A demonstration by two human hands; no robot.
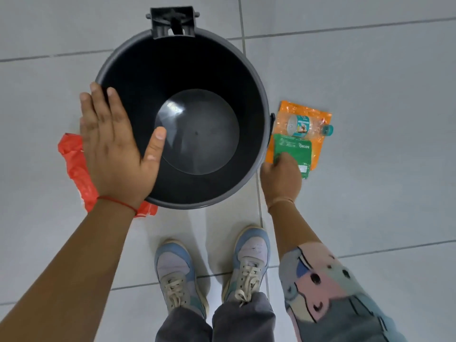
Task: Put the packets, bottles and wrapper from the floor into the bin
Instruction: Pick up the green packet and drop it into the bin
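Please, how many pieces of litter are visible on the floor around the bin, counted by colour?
Orange packet: 1
Green packet: 1
Clear bottle: 1
Red wrapper: 1
Total: 4
The bin looks empty inside.

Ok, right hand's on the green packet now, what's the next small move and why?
Probably lift the green packet and carry it left over the bin rim, then drop it. The right hand already pinches its near corner, the bin looks empty, and the left hand rests on the rim.
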